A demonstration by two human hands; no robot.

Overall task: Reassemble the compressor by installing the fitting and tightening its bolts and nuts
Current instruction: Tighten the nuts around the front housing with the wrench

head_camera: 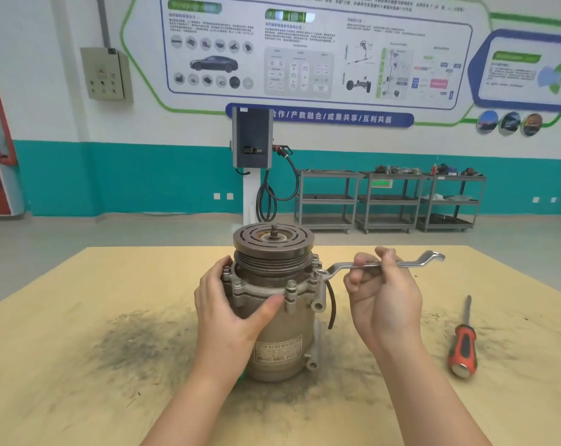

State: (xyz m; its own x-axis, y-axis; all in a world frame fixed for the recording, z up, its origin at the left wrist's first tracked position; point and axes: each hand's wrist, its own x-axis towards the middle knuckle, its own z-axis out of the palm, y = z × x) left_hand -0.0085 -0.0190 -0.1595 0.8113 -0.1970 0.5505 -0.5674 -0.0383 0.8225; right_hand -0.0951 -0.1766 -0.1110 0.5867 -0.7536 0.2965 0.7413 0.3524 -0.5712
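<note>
The compressor (282, 336) stands upright in the middle of the table, its dark grooved pulley (273, 243) on top. Several bolts ring the flange (266, 289) under the pulley. My left hand (230, 304) grips the compressor's left side, thumb pressed across the flange front. My right hand (385, 294) holds the shank of a silver offset ring wrench (411, 263). The wrench's ring end (321, 272) sits on a bolt at the flange's right side. A black hose hangs down the compressor's right side.
A red-and-black screwdriver (463, 342) lies on the table to the right. The wooden table (79, 317) carries dark grime around the compressor. Beyond the far edge stand a charging post (251, 140) and grey shelf carts (388, 201).
</note>
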